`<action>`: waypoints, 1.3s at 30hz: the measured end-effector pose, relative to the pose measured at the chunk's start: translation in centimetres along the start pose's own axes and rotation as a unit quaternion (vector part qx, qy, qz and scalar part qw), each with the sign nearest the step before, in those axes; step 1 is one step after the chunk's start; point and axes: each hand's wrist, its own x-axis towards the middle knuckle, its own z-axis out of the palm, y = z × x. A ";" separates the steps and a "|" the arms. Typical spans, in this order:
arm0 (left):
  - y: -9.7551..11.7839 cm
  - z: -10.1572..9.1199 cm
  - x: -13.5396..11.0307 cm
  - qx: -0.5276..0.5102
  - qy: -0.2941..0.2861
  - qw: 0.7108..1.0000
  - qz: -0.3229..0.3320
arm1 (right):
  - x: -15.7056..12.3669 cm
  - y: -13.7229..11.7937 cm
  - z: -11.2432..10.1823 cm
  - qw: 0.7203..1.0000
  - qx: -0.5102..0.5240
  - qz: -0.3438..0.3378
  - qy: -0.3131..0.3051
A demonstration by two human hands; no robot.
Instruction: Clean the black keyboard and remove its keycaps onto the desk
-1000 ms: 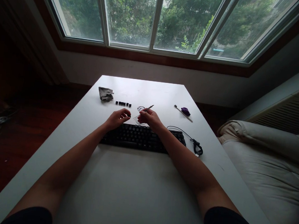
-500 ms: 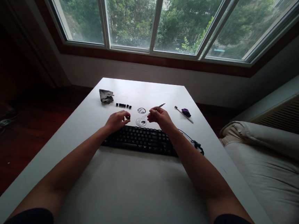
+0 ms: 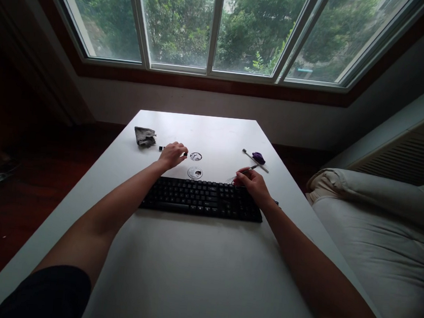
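Note:
My left hand pinches a small black keycap at the right end of a row of keycaps, most of which the hand covers. My right hand is closed around a slim wire keycap puller. Its thin wires point left, above the right part of the black keyboard. The keyboard lies across the table below both hands. Between the hands are two small round dishes, a farther one and a nearer one; what they contain is too small to tell.
A grey cloth lies at the table's far left. Toward the right are a thin brush-like stick and a crumpled purple item. A pale padded seat stands right of the white table, and a window is beyond it.
My left hand has moved with the keycap away from the keyboard to the end of the keycap row. My right hand has shifted right and closer with the puller. The view has turned slightly.

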 end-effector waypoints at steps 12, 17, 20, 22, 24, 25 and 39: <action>-2.4 3.2 4.2 -0.023 -0.024 0.993 -0.117 | 1.2 1.3 -3.5 0.999 0.013 0.029 -0.011; -3.0 4.0 5.1 -0.009 -0.050 0.986 -0.159 | 1.3 1.9 -3.6 0.997 0.048 0.051 0.015; -3.1 4.1 5.2 -0.012 -0.059 0.985 -0.162 | 1.3 1.9 -3.4 0.997 0.050 0.056 0.012; -3.1 4.2 5.3 -0.018 -0.062 0.986 -0.157 | 1.2 1.9 -3.2 0.997 0.048 0.060 0.014; -3.1 4.2 5.3 -0.022 -0.062 0.987 -0.148 | 1.2 1.9 -3.1 0.997 0.048 0.063 0.022; -3.1 4.2 5.3 -0.022 -0.061 0.987 -0.144 | 1.2 1.9 -3.0 0.996 0.049 0.063 0.027; -3.9 4.8 4.9 -0.024 -0.049 0.988 -0.146 | 0.5 1.7 -1.5 0.997 0.051 0.053 0.029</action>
